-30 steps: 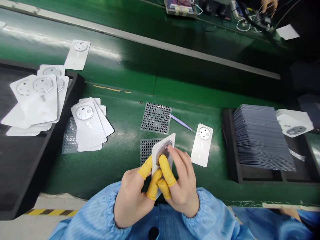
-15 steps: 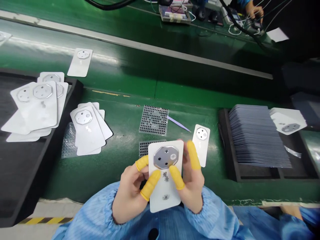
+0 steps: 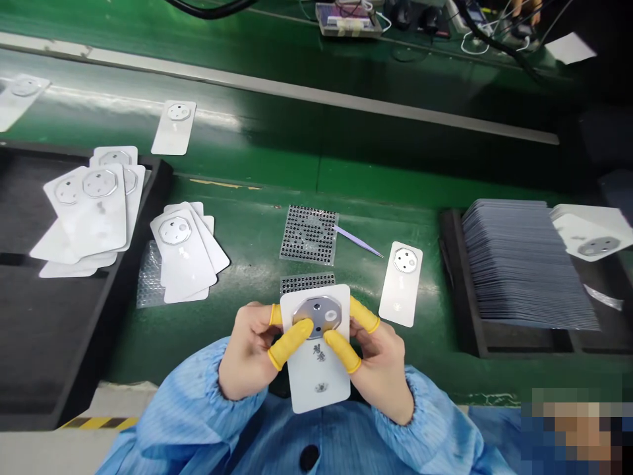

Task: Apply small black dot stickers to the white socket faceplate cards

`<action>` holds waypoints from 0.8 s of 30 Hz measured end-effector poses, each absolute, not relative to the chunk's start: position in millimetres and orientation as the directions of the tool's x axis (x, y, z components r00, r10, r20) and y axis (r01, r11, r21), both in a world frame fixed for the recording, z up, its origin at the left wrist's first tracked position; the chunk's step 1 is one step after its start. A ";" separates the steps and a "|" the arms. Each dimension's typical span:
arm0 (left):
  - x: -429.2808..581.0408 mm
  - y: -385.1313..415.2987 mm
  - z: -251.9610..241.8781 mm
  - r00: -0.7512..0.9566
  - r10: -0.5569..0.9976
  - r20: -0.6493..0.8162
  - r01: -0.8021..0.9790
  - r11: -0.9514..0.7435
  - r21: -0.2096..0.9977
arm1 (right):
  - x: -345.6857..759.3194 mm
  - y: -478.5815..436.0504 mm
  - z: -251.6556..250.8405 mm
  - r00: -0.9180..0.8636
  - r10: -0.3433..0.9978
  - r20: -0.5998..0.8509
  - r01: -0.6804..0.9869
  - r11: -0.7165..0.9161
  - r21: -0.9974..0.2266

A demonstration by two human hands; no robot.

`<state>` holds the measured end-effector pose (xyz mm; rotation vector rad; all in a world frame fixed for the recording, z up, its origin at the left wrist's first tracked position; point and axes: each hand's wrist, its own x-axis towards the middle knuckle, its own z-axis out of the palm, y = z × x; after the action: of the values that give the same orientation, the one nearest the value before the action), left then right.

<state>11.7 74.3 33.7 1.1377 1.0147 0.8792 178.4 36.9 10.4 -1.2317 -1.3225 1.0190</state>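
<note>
Both my hands hold one white phone back cover point(image 3: 319, 369) upright in front of me, its silver octagonal camera plate point(image 3: 316, 315) facing up. My left hand point(image 3: 252, 353) grips the cover's left edge, its yellow-cotted thumb pressing on the camera plate. My right hand point(image 3: 378, 363) grips the right edge, with its cotted thumb on the cover just below the plate. A second white cover point(image 3: 400, 284) lies flat on the green bench just right of my hands. Two sheets of small black dots point(image 3: 309, 234) lie beyond the held cover.
A purple pointed stick point(image 3: 359, 241) lies by the dot sheet. Fanned white covers point(image 3: 188, 251) rest on bubble wrap at left, more on a black tray point(image 3: 86, 211). A stack of grey sheets point(image 3: 519, 264) fills a black tray at right. Single covers point(image 3: 174, 127) lie on the conveyor.
The cover went from tilted edge-on to flat and face-up in both hands, then moved slightly lower. My left thumb has come onto the camera plate.
</note>
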 end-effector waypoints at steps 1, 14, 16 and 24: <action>12.1 73.5 33.0 0.305 0.933 -0.191 -0.061 0.219 0.974 | 178.6 37.3 10.7 0.029 0.992 0.121 0.128 0.116 -0.985; 27.1 72.3 24.1 0.152 0.957 -0.246 -0.287 0.281 0.916 | 173.7 37.6 3.3 0.102 0.995 -0.001 0.001 -0.001 -1.000; 26.7 71.2 22.7 0.116 0.963 -0.244 -0.278 0.268 0.922 | 171.7 36.7 1.2 0.118 0.992 0.042 0.072 0.033 -0.997; 22.3 72.5 21.3 0.158 0.946 -0.284 -0.270 0.318 0.909 | 169.8 33.6 -0.7 0.139 0.986 0.096 0.157 0.074 -0.985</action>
<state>22.3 72.5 21.3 0.8252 1.0427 1.0275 169.8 33.6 -0.7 -1.3208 -1.2470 0.9619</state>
